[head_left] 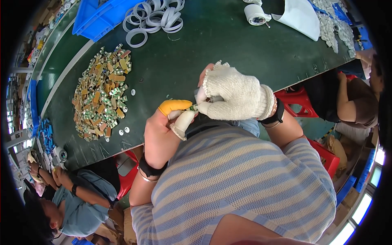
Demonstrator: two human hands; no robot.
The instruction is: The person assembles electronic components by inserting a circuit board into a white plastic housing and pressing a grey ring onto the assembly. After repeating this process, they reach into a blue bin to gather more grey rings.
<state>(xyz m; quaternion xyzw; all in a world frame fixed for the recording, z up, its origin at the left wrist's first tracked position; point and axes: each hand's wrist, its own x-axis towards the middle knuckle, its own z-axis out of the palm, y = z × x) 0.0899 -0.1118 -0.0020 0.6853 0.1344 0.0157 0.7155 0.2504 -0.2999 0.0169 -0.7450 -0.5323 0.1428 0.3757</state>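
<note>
White discs (127,130) left of the left hand (156,132): dark marks, too small to read.
Readable words or numbers: none anywhere in view.

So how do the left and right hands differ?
Covering: the left hand is mostly bare, with an orange finger cover and an off-white one; the right hand wears a white knit glove.
Position: the left hand is left of the small green board; the right hand, right.
Shared: dark wristbands.
</note>
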